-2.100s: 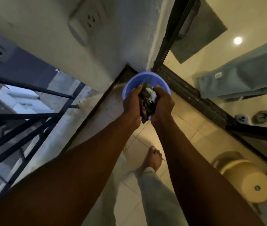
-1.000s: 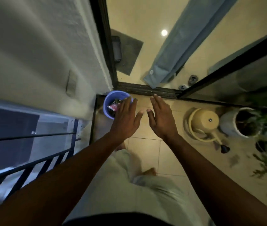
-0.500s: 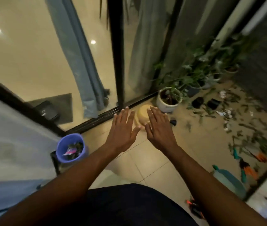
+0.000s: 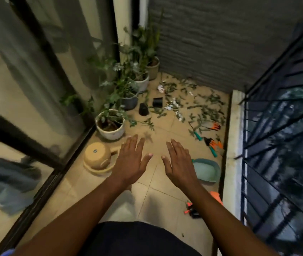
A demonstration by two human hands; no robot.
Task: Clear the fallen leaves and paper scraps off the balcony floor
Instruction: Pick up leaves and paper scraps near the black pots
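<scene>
Green fallen leaves lie scattered over the far end of the tiled balcony floor, with white paper scraps among them. My left hand and my right hand are stretched out in front of me, palms down, fingers straight, holding nothing. Both hover above the bare tiles, well short of the litter. The blue bucket is almost out of view; only a sliver shows at the bottom left edge.
Potted plants line the glass door on the left, with a tan watering can in front. Two black pots, orange-tipped garden tools and a teal dustpan lie on the floor. A low curb and railing bound the right side.
Both hands dropped a bundle of leaves and paper into the blue bucket and opened. The view then swung right, away from the bucket, to the littered far end of the balcony.
</scene>
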